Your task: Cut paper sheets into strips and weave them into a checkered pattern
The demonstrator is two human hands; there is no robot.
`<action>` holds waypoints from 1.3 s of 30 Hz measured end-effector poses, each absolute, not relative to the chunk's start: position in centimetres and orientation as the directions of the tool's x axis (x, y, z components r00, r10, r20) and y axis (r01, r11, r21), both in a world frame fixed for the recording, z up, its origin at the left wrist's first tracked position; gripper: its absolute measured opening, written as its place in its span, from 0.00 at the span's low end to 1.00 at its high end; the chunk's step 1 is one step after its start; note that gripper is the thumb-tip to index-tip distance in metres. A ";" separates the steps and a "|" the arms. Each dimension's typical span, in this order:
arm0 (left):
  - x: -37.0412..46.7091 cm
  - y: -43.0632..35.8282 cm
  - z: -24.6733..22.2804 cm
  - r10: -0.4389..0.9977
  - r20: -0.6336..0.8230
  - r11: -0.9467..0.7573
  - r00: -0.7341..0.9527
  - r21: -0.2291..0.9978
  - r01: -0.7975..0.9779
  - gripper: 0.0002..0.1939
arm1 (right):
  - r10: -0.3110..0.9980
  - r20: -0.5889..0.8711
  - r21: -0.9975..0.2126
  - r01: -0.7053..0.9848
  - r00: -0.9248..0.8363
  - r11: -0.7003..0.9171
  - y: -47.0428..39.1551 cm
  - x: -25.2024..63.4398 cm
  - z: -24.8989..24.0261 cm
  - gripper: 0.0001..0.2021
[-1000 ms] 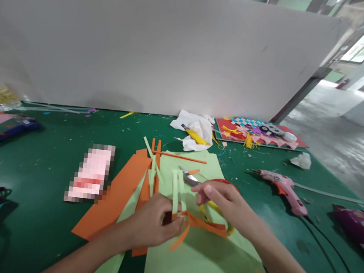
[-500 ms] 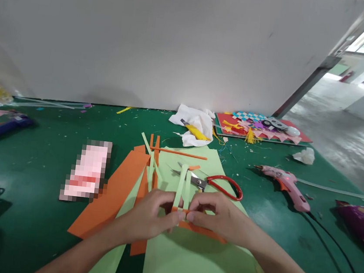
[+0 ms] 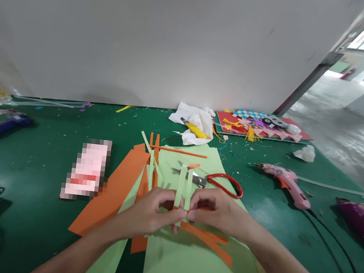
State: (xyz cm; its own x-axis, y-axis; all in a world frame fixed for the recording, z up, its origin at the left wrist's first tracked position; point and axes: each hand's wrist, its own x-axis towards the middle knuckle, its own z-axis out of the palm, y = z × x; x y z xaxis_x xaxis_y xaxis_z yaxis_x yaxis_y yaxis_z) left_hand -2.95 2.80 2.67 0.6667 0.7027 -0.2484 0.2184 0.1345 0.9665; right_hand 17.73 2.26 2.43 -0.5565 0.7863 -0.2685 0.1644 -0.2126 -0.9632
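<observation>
Between my two hands is a small weave of paper strips: two light green strips [image 3: 181,184] stand up from it and orange strips [image 3: 208,240] trail down to the right. My left hand [image 3: 156,212] pinches its left side, thumb in front. On the other side my right hand [image 3: 215,208] pinches the crossing with thumb and index finger. The fingertips almost meet and hide part of the weave. Just beyond the hands, red-handled scissors [image 3: 225,183] lie with blades parted on the light green paper sheets [image 3: 183,268].
Orange sheets [image 3: 113,190] and loose strips [image 3: 153,159] lie to the left. A pink glue gun [image 3: 285,181] rests at right. Behind are a yellow cutter [image 3: 196,129] on white tissue [image 3: 191,113] and a red board [image 3: 302,130] with paper crafts. A pixelated pink item [image 3: 88,169] lies left.
The orange strips below the hands have swung downward and spread apart, showing more of their length. The standing green strips sit slightly farther apart. Both hands keep their pinch in nearly the same place.
</observation>
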 end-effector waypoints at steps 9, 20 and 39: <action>-2.8 2.8 2.8 0.685 -0.236 0.161 0.690 0.972 0.172 0.08 | 0.775 -0.244 -0.961 0.040 -0.583 -0.273 2.2 17.9 2.2 0.09; -2.9 3.1 2.2 0.783 -0.185 0.051 0.594 0.970 0.236 0.12 | 0.837 -0.246 -0.968 0.087 -0.489 -0.234 2.6 17.4 2.3 0.08; -2.4 2.8 2.4 0.839 -0.189 -0.019 0.510 0.927 0.374 0.17 | 0.871 -0.283 -0.954 0.210 -0.402 -0.214 2.9 17.7 1.3 0.11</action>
State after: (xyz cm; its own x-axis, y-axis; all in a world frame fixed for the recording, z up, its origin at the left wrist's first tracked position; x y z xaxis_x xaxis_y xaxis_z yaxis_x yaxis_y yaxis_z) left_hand -2.44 2.76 2.41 0.5101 0.8392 -0.1887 0.3738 -0.0187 0.9273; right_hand 17.65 2.86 1.27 -0.4018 0.8708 -0.2835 0.2100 -0.2137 -0.9541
